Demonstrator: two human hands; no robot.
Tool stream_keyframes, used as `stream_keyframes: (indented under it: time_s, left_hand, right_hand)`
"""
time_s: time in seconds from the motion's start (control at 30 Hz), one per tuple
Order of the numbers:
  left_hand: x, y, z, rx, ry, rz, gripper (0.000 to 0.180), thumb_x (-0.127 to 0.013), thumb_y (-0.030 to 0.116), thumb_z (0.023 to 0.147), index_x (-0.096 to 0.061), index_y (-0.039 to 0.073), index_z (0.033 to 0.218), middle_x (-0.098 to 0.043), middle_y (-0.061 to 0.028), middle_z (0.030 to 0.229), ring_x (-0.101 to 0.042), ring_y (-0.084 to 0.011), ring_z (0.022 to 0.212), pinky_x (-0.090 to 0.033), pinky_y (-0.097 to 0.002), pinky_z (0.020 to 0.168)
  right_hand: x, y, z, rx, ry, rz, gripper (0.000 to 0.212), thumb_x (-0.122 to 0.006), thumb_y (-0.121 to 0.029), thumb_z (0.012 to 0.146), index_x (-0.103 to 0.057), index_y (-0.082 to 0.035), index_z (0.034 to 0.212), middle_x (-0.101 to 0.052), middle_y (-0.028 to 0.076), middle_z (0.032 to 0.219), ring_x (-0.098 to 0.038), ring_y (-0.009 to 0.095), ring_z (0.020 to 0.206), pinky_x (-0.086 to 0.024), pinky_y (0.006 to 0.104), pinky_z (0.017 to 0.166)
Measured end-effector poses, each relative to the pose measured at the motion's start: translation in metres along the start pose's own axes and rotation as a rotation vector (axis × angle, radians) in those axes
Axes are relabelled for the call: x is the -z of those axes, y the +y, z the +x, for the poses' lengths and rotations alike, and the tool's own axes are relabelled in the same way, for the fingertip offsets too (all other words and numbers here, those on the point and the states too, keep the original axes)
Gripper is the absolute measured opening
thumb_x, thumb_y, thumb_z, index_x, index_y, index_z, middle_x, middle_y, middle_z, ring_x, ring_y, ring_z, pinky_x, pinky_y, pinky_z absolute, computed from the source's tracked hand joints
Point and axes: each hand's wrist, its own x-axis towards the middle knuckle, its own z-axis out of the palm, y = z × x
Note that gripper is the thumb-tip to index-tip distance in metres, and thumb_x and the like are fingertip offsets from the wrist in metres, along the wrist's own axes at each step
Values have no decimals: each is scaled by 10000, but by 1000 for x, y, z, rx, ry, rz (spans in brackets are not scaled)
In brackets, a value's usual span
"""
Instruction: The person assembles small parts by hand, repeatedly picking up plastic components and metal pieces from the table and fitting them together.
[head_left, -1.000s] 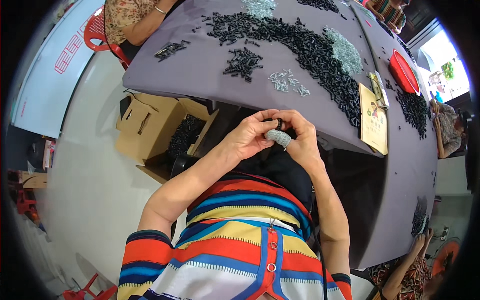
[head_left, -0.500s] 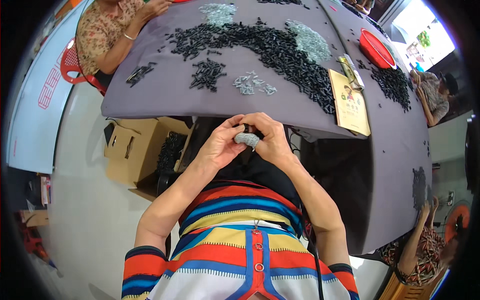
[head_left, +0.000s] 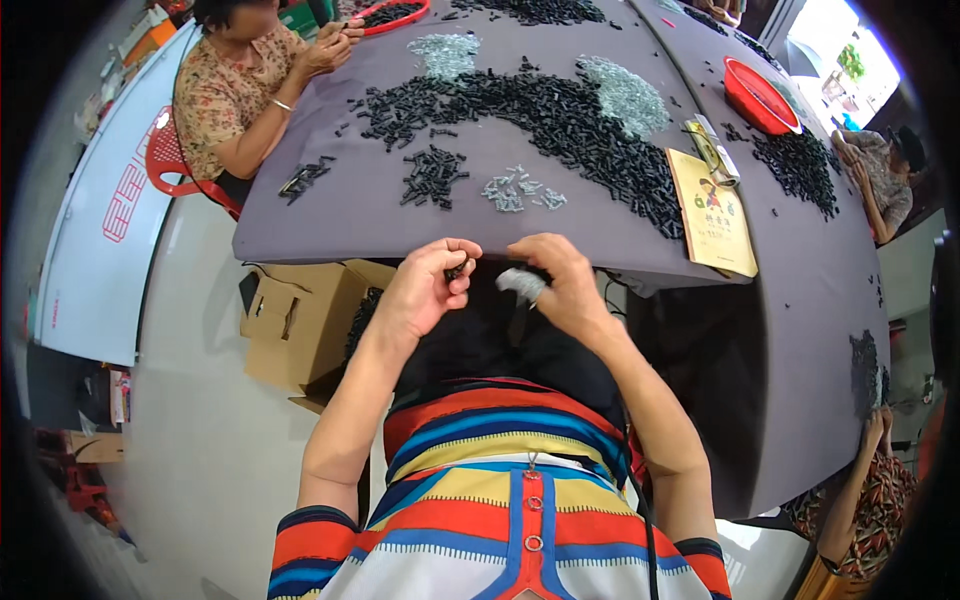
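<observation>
Your left hand – fingers clamped on a black part. Right hand – fingers apart. Far-left basket holds black pieces.

The striped shirt is red, blue, yellow and white, with 2 short sleeves and 3 front rings.

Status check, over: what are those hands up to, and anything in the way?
Left fingers holding small black piece. Right fingers open, grey covering at thumb. Nothing seen between them; grey table just ahead.
</observation>
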Motion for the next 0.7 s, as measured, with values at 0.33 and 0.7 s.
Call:
stream_keyframes:
  time_s: [0.33, 0.7]
  left_hand:
    - [126, 3, -23, -196, 481, 1292, 230, -576, 189, 838, -618, -6, 951, -596, -66, 749, -577, -145, 695, -475, -287, 639]
    - [-55, 44, -101, -539, -95, 211, 343, -613, -98, 771, -528, -22, 1095, -563, -114, 1019, -585, -188, 882, -546, -305, 691]
  right_hand:
    - [18, 26, -2, -272, 143, 30, 126, -572, 56, 765, -625, 14, 871, -624, 74, 794, -576, 139, 713, -449, 254, 667]
    - [14, 26, -1, -240, 154, -19, 138, -570, 75, 730, -618, 0, 835, -621, 110, 800, -582, 238, 700, -453, 305, 637]
